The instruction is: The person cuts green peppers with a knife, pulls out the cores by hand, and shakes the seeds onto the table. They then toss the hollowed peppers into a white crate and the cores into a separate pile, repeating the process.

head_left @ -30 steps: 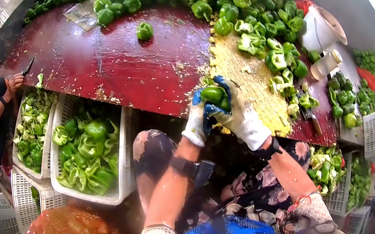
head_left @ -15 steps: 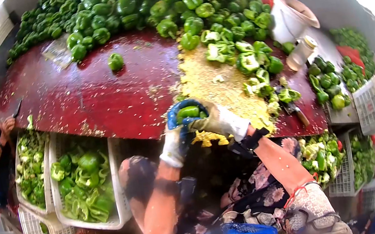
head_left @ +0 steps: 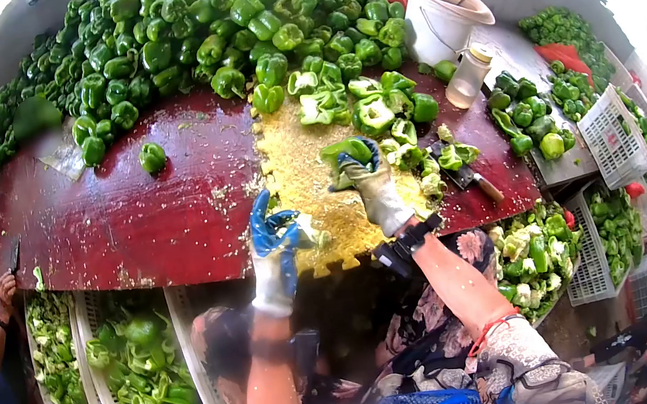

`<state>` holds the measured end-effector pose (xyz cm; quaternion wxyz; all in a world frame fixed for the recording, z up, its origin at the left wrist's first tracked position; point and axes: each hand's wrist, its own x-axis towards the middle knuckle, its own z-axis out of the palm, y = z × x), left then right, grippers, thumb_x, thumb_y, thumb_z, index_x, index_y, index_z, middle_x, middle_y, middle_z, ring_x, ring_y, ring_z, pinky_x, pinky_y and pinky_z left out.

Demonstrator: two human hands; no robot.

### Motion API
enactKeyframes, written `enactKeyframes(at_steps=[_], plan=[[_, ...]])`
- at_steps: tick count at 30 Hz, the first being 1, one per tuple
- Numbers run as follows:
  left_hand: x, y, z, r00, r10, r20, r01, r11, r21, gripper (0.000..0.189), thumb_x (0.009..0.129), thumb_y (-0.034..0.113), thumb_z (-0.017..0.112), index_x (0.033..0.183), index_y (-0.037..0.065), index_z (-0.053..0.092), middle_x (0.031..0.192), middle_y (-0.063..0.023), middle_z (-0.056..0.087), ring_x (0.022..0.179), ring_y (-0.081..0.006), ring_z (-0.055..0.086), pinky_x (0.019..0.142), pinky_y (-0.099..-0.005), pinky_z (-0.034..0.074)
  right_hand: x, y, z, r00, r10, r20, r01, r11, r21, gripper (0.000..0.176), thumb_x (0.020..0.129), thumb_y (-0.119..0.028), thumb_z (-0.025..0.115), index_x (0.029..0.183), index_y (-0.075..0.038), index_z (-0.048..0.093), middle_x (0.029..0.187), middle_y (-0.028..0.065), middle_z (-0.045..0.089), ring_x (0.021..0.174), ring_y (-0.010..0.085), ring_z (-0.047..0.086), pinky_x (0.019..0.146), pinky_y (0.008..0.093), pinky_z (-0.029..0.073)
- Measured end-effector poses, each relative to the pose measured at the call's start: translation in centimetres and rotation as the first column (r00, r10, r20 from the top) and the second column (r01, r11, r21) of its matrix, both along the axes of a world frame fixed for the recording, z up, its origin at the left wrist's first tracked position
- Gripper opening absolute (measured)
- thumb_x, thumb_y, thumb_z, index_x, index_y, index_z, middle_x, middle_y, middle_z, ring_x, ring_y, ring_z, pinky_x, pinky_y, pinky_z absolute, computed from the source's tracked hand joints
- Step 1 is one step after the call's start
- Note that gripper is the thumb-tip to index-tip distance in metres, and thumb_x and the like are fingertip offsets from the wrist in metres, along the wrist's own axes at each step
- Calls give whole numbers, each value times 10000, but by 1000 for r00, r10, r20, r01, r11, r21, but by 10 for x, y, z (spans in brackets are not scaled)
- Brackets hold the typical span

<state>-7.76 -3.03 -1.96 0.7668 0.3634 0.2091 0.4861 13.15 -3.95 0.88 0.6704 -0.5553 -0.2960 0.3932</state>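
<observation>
Just over the seed heap [head_left: 310, 174] on the red tabletop [head_left: 153, 215], the right hand [head_left: 376, 188] curls its fingers [head_left: 353, 165] around a green pepper [head_left: 344, 149]. The left hand [head_left: 272, 245] spreads its fingers nearby. Whole peppers [head_left: 205, 24] are piled behind, and crates [head_left: 198, 371] stand below.

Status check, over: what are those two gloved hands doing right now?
Right hand grips a cut green pepper over the seed heap. Left hand at the table edge, grip unclear. Knife lies right of the hands, apart.
</observation>
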Motion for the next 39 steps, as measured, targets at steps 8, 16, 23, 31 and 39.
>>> enactKeyframes(at_steps=[8,16,23,31,39], plan=[[6,-5,-11,913,283,-293,-328,937,-117,527,918,88,668,1401,126,463,1155,-44,585,963,-143,604,806,-290,518,-27,7,49,927,182,-329,-137,978,156,496,936,-256,661,1373,-169,444,1196,84,647,956,197,661,886,313,572],[-12,-7,2,960,277,-50,-281,941,-187,313,937,95,621,1245,98,571,967,-33,619,857,-172,639,767,-339,569,-1,90,14,182,78,980,-129,990,-55,822,927,-484,617,1538,-79,244,1536,236,345,1368,372,415,1088,449,391],[-10,0,-3,986,169,12,-155,927,-341,393,958,122,621,1326,45,506,1182,-83,570,945,-196,626,897,-367,537,67,187,4,-118,516,848,239,844,-480,905,770,-449,736,1522,-170,317,1501,186,420,1389,370,385,1136,491,330],[-11,-2,-10,989,144,31,-133,963,-233,408,971,192,631,1338,84,491,1296,-54,538,1050,-183,599,885,-355,541,69,127,-34,-73,298,952,-32,953,-301,871,711,-230,828,1450,-135,377,1112,220,645,1021,393,630,888,504,506],[-9,-9,11,990,-9,-139,-14,986,-164,621,948,289,670,1462,104,374,1358,-92,500,1171,-178,534,875,-319,525,-33,22,37,-153,182,971,-545,804,-237,577,777,-108,709,1330,-109,545,994,126,640,895,298,618,855,410,505]])
